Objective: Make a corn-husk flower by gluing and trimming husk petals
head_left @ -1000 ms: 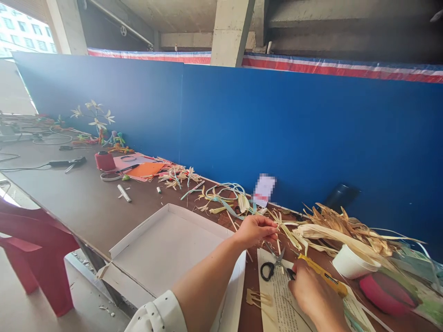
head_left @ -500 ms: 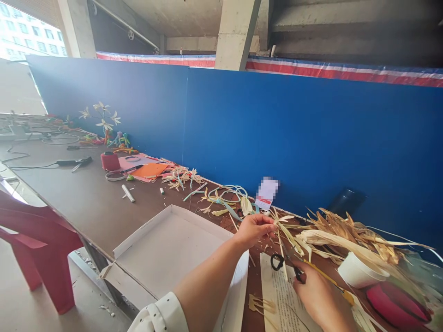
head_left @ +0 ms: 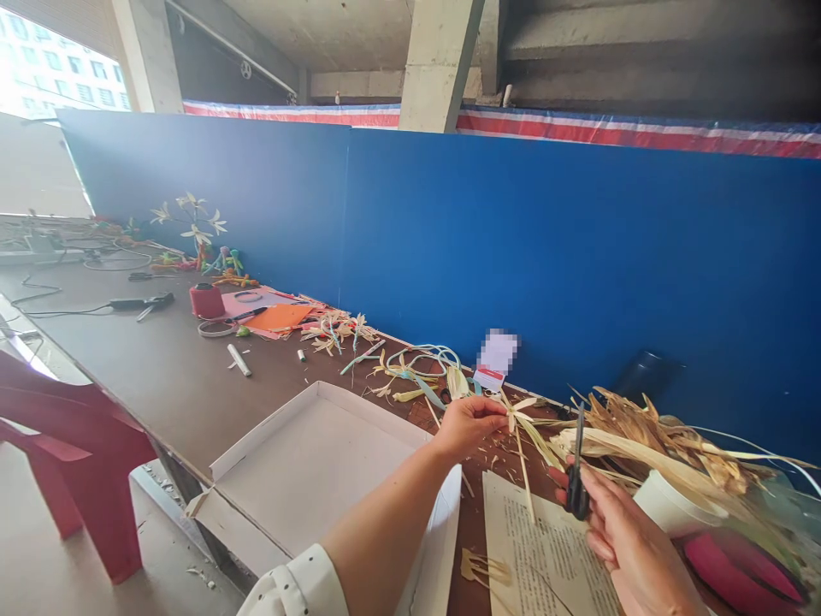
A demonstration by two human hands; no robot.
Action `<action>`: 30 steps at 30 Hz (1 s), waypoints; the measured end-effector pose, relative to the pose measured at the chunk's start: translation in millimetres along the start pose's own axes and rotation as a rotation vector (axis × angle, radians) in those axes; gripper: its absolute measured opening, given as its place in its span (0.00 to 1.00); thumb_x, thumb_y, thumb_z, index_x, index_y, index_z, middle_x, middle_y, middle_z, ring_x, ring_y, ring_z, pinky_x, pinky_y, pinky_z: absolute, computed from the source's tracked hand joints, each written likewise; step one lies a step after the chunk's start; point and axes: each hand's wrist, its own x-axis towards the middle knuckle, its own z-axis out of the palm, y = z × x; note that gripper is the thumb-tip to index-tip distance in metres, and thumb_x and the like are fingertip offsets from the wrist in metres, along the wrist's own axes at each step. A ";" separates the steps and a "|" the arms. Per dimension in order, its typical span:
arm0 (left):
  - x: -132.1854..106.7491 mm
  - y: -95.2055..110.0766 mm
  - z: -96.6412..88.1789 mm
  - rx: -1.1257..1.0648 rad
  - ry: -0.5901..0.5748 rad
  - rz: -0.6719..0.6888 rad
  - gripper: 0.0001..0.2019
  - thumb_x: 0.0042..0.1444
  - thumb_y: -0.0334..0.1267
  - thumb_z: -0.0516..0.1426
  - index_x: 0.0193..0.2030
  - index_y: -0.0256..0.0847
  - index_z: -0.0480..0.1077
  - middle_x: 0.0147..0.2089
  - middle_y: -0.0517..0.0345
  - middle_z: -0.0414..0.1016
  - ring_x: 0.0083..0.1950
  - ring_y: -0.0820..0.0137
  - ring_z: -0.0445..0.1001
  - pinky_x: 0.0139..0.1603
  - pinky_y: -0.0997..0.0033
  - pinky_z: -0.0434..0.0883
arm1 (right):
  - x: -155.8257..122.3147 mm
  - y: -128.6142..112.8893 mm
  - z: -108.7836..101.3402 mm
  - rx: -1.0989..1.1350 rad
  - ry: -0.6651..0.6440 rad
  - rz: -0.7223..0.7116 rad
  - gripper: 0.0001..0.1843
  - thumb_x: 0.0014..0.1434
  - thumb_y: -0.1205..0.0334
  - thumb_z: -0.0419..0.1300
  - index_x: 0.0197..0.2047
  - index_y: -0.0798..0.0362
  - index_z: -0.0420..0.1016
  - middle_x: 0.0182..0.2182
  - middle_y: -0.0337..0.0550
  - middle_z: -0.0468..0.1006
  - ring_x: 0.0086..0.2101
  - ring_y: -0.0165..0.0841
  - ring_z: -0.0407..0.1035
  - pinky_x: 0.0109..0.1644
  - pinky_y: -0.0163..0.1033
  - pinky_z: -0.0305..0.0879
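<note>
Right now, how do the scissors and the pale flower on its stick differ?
The scissors look dark; the flower is pale. The scissors point upward; the flower's stick slants downward. The right hand has the scissors, the left hand the flower. Both are held.

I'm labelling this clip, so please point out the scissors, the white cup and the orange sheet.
Scissors [head_left: 578, 486]: head view, on the dark handle.
White cup [head_left: 673, 506]: head view, on its side wall.
Orange sheet [head_left: 280, 317]: head view, near the middle of its visible surface.
</note>
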 end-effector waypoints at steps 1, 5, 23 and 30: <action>-0.1 -0.5 0.2 0.015 0.010 0.007 0.20 0.33 0.48 0.68 0.28 0.33 0.73 0.24 0.58 0.72 0.26 0.74 0.69 0.32 0.71 0.69 | -2.3 -1.2 0.3 0.076 -0.061 0.055 0.23 0.48 0.47 0.66 0.46 0.49 0.76 0.38 0.45 0.80 0.33 0.34 0.71 0.18 0.29 0.50; 0.0 -2.4 -0.7 0.089 0.036 0.015 0.16 0.36 0.45 0.67 0.27 0.34 0.74 0.24 0.58 0.72 0.26 0.74 0.69 0.31 0.71 0.68 | -6.3 0.3 -1.2 0.246 -0.136 0.151 0.22 0.48 0.48 0.68 0.45 0.48 0.76 0.33 0.41 0.77 0.30 0.29 0.65 0.18 0.27 0.50; -4.7 9.3 -1.6 0.299 0.064 0.055 0.09 0.41 0.39 0.64 0.26 0.35 0.75 0.22 0.60 0.70 0.25 0.76 0.66 0.30 0.75 0.65 | -23.3 8.1 -3.6 0.501 -0.307 0.332 0.22 0.43 0.52 0.71 0.43 0.46 0.78 0.33 0.44 0.74 0.33 0.34 0.65 0.25 0.33 0.61; -2.8 -4.0 0.1 0.249 0.124 0.018 0.06 0.42 0.35 0.62 0.27 0.35 0.75 0.22 0.60 0.71 0.23 0.77 0.65 0.26 0.77 0.63 | -23.3 0.0 29.0 0.396 -0.280 0.249 0.23 0.46 0.48 0.69 0.45 0.46 0.76 0.33 0.41 0.73 0.33 0.31 0.63 0.27 0.30 0.60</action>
